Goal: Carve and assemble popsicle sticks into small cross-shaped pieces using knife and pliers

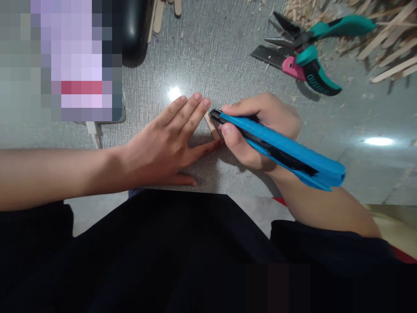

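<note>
My right hand (260, 126) is closed around a blue utility knife (283, 143), its black tip pointing left toward my left hand. Beneath that tip lies a short pale wooden stick (212, 126), partly covered by my fingers. My left hand (176, 130) rests flat on the grey table with its fingers spread. Its index fingertip touches the stick's lower part, and the other fingertips lie close to the stick's upper end. How far the blade is out, and whether it touches the wood, I cannot tell.
Teal and black pliers (301, 48) and a pink-ended dark blade tool (276, 61) lie at the upper right. Beyond them are wood shavings and several wooden sticks (394, 65). A black rounded object (133, 30) stands at upper left, near a blurred-out device with a white cable (94, 132).
</note>
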`<state>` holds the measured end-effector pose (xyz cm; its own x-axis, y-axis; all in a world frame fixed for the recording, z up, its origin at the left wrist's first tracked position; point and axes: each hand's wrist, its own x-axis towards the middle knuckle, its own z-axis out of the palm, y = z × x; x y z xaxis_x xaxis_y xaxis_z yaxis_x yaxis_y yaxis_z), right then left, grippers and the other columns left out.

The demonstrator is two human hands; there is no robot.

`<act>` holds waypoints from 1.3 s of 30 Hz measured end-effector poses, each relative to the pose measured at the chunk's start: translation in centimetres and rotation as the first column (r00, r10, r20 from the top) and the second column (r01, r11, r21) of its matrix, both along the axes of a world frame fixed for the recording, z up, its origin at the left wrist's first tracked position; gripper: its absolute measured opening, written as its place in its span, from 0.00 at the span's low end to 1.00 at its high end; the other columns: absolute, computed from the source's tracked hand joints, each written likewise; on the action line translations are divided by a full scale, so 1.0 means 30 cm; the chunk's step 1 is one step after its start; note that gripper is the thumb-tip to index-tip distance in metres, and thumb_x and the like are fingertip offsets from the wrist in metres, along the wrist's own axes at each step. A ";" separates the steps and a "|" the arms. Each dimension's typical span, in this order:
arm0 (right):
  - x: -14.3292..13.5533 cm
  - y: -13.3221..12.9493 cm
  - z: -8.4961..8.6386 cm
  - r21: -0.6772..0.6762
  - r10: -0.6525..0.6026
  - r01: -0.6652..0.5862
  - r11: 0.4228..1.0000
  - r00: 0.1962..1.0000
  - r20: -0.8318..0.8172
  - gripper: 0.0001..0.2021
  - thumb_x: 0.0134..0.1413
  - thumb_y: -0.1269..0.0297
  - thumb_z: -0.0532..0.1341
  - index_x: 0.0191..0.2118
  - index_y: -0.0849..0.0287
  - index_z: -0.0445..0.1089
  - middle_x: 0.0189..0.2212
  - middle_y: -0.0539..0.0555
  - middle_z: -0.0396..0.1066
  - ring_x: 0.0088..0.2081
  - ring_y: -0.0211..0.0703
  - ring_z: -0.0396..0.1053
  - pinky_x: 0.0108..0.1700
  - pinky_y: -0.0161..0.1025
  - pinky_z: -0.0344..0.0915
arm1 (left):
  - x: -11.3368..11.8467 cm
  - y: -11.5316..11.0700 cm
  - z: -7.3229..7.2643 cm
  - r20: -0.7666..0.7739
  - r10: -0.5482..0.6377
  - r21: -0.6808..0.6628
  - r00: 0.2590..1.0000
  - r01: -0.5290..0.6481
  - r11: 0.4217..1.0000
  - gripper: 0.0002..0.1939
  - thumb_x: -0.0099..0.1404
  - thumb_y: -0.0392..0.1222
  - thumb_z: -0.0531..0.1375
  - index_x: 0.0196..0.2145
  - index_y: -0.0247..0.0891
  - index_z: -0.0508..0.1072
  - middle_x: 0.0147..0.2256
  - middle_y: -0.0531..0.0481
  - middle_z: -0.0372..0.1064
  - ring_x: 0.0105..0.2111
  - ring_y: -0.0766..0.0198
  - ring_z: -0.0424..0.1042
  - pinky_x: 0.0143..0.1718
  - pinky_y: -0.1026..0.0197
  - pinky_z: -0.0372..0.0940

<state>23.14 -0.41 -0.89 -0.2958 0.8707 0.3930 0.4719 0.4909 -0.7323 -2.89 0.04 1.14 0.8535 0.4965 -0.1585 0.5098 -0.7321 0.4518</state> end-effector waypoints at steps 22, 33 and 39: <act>0.020 -0.027 0.008 0.019 0.025 -0.027 0.999 0.998 0.061 0.10 0.76 0.60 0.66 0.57 0.41 0.81 0.41 0.48 0.87 0.37 0.51 0.84 0.41 0.49 0.82 | -0.023 -0.005 -0.005 -0.035 -0.107 0.136 0.994 0.111 0.984 0.61 0.78 0.68 0.65 0.88 0.35 0.38 0.87 0.21 0.31 0.85 0.12 0.39 0.83 0.17 0.46; 0.004 -0.031 0.042 -0.007 0.053 -0.052 0.999 0.996 0.066 0.09 0.75 0.66 0.66 0.54 0.44 0.77 0.39 0.48 0.87 0.33 0.49 0.84 0.38 0.47 0.81 | -0.025 -0.011 -0.017 -0.037 -0.100 0.231 0.994 0.106 0.967 0.63 0.79 0.71 0.64 0.88 0.40 0.30 0.86 0.17 0.37 0.84 0.13 0.45 0.82 0.19 0.53; 0.007 -0.039 0.052 -0.010 0.060 -0.059 0.998 0.994 0.092 0.09 0.74 0.67 0.67 0.53 0.44 0.79 0.39 0.48 0.88 0.34 0.49 0.84 0.39 0.47 0.81 | -0.025 -0.003 -0.007 -0.048 -0.116 0.221 0.992 0.124 0.967 0.67 0.75 0.73 0.67 0.88 0.39 0.32 0.85 0.15 0.38 0.83 0.11 0.46 0.82 0.19 0.55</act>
<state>23.35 -1.59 0.66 -0.3819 0.8531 0.3555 0.5080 0.5151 -0.6904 -3.63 -0.05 0.92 0.9048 0.4170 -0.0857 0.4246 -0.8692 0.2534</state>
